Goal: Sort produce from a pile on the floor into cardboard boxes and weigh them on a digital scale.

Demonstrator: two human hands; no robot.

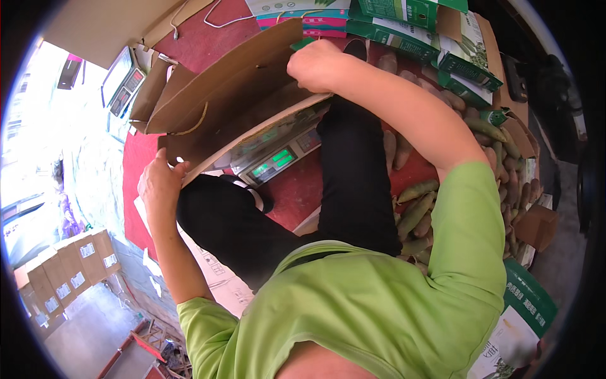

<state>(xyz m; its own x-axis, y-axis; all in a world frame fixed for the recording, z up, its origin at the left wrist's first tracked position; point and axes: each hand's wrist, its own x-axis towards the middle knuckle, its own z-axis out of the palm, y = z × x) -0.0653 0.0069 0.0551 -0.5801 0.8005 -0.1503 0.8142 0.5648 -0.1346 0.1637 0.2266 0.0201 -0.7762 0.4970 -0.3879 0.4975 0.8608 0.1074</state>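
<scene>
Red mat on floor, stacked cartons off to the left. Left hand gripped the near edge of the cardboard box, which sat on a scale; right hand was clenched on its far edge. Tubers piled at right. Risk: box could tip off the scale w/ uneven pull.

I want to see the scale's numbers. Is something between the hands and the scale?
Yes. Both the left hand and right hand grip a cardboard box, which sits on the scale, covering its top. Only the front display shows.
</scene>
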